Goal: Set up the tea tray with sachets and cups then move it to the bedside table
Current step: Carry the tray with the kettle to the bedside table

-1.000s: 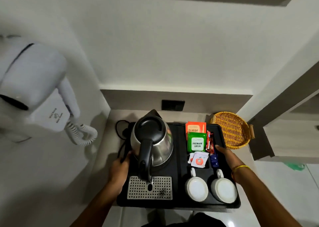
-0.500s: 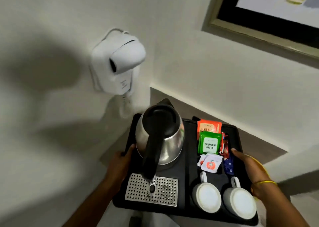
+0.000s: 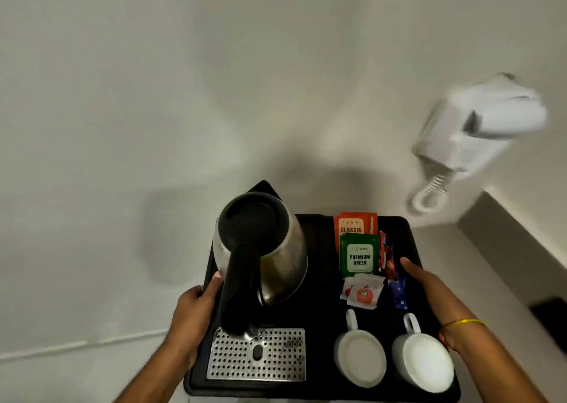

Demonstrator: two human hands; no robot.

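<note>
I hold a black tea tray (image 3: 322, 316) in the air by both sides. My left hand (image 3: 196, 307) grips its left rim beside the steel kettle (image 3: 264, 249), and my right hand (image 3: 426, 289) grips the right rim. On the tray lie an orange sachet (image 3: 354, 224), a green sachet (image 3: 359, 257), white sachets (image 3: 362, 293) and red and blue sticks (image 3: 389, 261). Two white cups (image 3: 360, 356) (image 3: 422, 361) stand upside down at the front right. A perforated metal drip plate (image 3: 257, 355) sits at the front left.
A plain white wall fills the view ahead. A white wall-mounted hair dryer (image 3: 481, 126) with a coiled cord hangs at the upper right. The beige counter (image 3: 478, 264) and its raised back edge lie to the right, partly under the tray.
The tray has been lifted off the counter and swung to the left with my view; the hair dryer has passed from left to right, and the wicker basket and picture frame have left the view.
</note>
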